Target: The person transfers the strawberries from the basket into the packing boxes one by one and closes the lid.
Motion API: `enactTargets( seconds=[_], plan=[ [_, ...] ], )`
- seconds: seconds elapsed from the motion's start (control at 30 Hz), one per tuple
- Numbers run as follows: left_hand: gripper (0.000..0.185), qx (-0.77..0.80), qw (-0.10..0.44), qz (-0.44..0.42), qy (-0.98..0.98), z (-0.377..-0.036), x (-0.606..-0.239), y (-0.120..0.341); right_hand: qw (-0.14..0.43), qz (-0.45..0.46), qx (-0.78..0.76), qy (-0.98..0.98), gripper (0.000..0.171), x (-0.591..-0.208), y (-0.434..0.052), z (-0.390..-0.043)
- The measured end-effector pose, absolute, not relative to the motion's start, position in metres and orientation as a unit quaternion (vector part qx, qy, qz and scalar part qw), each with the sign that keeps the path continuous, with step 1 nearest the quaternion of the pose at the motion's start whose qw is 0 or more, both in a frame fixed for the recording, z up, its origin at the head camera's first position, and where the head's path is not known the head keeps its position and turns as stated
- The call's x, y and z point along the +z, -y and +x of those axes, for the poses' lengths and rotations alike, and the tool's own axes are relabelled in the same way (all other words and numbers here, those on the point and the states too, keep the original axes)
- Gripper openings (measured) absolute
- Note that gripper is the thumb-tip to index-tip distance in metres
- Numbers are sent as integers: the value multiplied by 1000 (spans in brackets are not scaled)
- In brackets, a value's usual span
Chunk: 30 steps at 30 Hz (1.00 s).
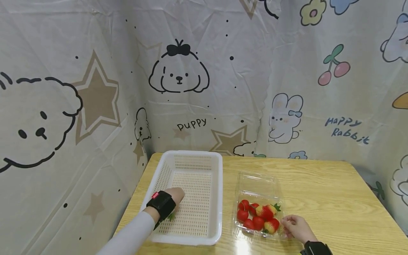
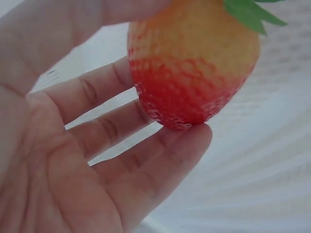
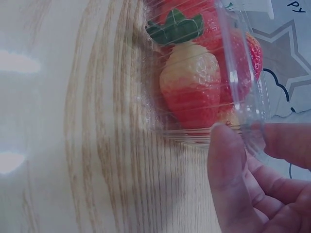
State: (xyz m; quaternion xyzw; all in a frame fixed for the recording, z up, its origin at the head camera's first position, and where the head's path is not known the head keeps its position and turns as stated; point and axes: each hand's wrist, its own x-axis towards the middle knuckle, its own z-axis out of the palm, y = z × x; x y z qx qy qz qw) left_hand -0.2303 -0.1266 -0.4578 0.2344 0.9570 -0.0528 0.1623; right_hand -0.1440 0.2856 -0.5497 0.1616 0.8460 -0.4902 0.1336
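In the left wrist view my left hand (image 2: 73,160) holds a strawberry (image 2: 194,73), yellow at the top and red at the tip, with green leaves. The head view shows that hand (image 1: 177,195) inside a white slotted plastic basket (image 1: 217,198), hiding most of the fruit. My right hand (image 1: 299,227) pinches the right edge of a clear plastic box (image 1: 256,183) between thumb and fingers. Inside the box lie several red and yellow-red strawberries (image 1: 266,212). One strawberry (image 3: 192,87) with green leaves shows near the box wall in the right wrist view.
Basket and box stand side by side on a wooden table (image 1: 325,191), the box to the right. The box's lid is folded back toward the far side. A printed curtain (image 1: 236,88) hangs behind the table and along its left side.
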Motion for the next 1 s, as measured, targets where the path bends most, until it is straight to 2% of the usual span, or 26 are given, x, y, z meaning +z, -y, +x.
enactTargets(
  seconds=[0.13, 0.37, 0.53, 0.77, 1.0],
  plan=[
    [36, -4, 134, 227, -965, -244, -444, 108, 130, 162, -488, -848, 25, -549, -285, -143],
    [32, 88, 30, 324, -941, -264, -420, 75, 128, 162, -493, -845, 22, -548, -285, -143],
    [27, 104, -7, 371, -923, -266, -404, 47, 129, 163, -489, -847, 22, -546, -285, -143],
    [27, 153, -25, 385, -910, -267, -396, 3, 124, 157, -488, -850, 21, -545, -284, -143],
    [32, 229, -29, 363, -903, -258, -412, -48, 121, 157, -488, -850, 21, -547, -285, -143]
  ],
)
